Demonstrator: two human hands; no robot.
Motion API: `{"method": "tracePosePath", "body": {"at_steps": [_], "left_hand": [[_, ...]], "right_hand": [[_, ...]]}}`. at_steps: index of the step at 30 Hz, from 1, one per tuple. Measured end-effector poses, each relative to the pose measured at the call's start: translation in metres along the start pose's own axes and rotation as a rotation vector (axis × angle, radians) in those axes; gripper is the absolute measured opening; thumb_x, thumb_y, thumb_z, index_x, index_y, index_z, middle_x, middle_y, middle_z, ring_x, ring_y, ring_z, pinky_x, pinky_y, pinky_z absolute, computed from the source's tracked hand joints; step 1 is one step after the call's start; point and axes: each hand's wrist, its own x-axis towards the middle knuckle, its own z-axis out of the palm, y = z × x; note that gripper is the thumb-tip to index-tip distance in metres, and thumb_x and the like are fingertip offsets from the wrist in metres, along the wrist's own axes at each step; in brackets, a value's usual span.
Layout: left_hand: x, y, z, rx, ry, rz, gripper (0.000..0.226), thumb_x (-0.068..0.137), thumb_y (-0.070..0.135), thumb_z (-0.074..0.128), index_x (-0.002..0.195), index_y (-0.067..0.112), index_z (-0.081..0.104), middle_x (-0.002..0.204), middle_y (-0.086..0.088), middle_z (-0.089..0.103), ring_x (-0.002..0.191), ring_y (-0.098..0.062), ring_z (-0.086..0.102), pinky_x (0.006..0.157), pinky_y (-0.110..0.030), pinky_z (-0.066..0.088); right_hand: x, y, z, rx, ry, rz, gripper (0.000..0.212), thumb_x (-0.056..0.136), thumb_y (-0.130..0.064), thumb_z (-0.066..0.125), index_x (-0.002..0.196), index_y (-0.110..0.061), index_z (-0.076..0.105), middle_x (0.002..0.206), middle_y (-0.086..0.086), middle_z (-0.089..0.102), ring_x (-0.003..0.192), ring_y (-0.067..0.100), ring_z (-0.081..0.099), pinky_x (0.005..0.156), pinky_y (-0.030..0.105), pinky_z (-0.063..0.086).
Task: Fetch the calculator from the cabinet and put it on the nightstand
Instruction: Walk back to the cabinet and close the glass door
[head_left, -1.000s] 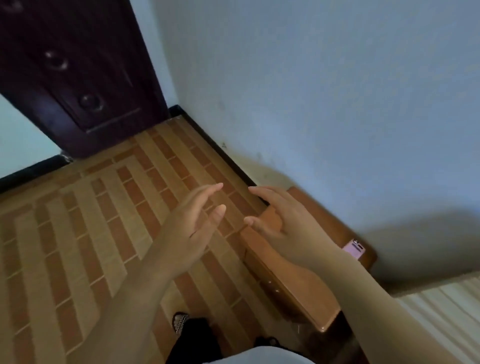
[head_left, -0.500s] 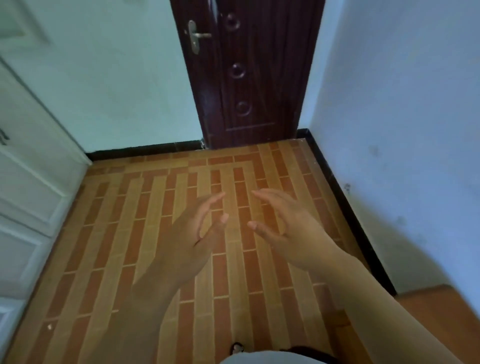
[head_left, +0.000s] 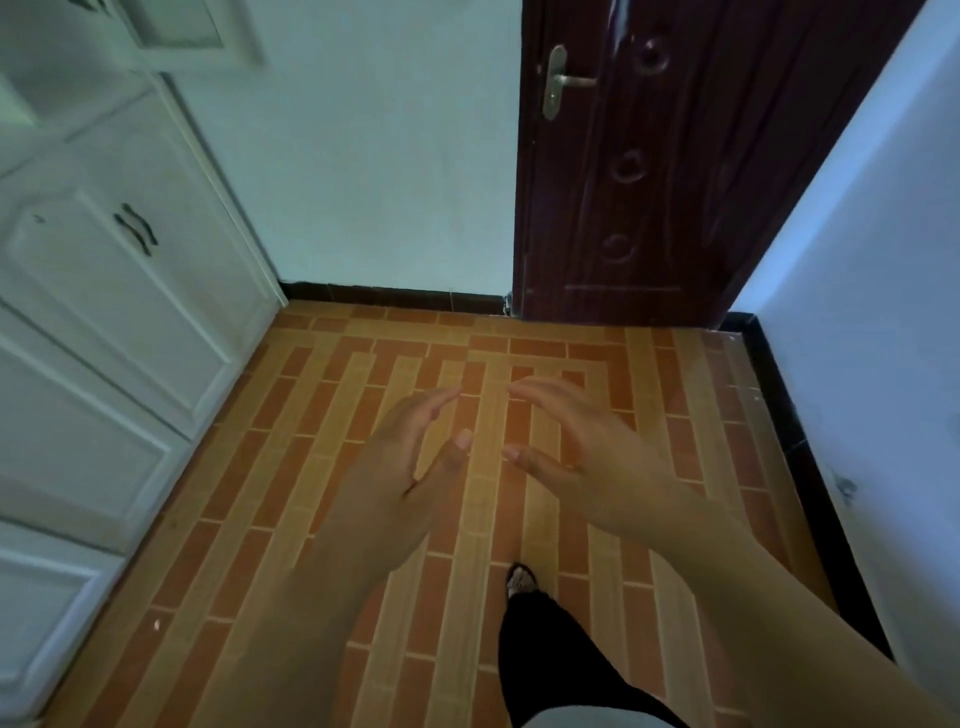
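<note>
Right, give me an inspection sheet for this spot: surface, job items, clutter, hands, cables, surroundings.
Surface: tiled floor in orange and tan strips; no tabletop in view.
Job's things: white cabinet on the left, its panelled doors shut, dark handles on the upper door. Calculator and nightstand: nothing seen.
Clutter: nothing seen.
Grippers: left hand and right hand held out in front over the floor, both open and empty, palms facing each other, not touching.
Cables: nothing seen.
Surroundings: dark wooden door ahead, shut, with a metal lever handle; pale walls with black skirting; the person's dark trouser leg and a shoe stepping forward.
</note>
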Motion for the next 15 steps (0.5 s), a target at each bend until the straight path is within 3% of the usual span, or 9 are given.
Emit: {"method": "tracePosePath", "body": {"at_steps": [3, 7, 12, 15], "left_hand": [[0.066, -0.019, -0.008, 0.009, 0.014, -0.018, 0.046, 0.088, 0.057, 0.037, 0.132, 0.044, 0.035, 0.131, 0.027, 0.04, 0.114, 0.022, 0.033, 0.086, -0.002, 0.029], [0.153, -0.041, -0.026, 0.049, 0.054, -0.02, 0.05, 0.087, 0.06, 0.034, 0.133, 0.041, 0.037, 0.135, 0.021, 0.043, 0.122, 0.007, 0.039, 0.098, -0.021, 0.033], [0.232, -0.073, -0.064, 0.055, 0.136, -0.09, 0.048, 0.087, 0.06, 0.035, 0.131, 0.04, 0.04, 0.13, 0.022, 0.046, 0.119, 0.007, 0.041, 0.098, -0.023, 0.033], [0.271, -0.098, -0.089, 0.027, 0.175, -0.117, 0.045, 0.086, 0.058, 0.035, 0.128, 0.043, 0.041, 0.119, 0.035, 0.043, 0.112, 0.019, 0.038, 0.094, -0.017, 0.034]], "right_hand": [[0.067, 0.015, -0.011, 0.009, -0.007, -0.036, 0.056, 0.086, -0.052, 0.048, 0.137, -0.038, 0.03, 0.144, -0.02, 0.032, 0.121, -0.012, 0.025, 0.1, 0.017, 0.026], [0.157, 0.03, -0.031, 0.001, -0.038, -0.053, 0.057, 0.086, -0.054, 0.047, 0.137, -0.041, 0.027, 0.146, -0.021, 0.029, 0.127, -0.006, 0.026, 0.101, 0.021, 0.025], [0.259, 0.036, -0.041, -0.004, -0.071, -0.094, 0.055, 0.085, -0.054, 0.047, 0.136, -0.043, 0.027, 0.146, -0.021, 0.03, 0.129, -0.004, 0.028, 0.106, 0.027, 0.03], [0.32, 0.032, -0.037, 0.019, -0.089, -0.119, 0.055, 0.086, -0.052, 0.048, 0.136, -0.041, 0.029, 0.144, -0.02, 0.031, 0.126, -0.006, 0.029, 0.106, 0.026, 0.03]]}}
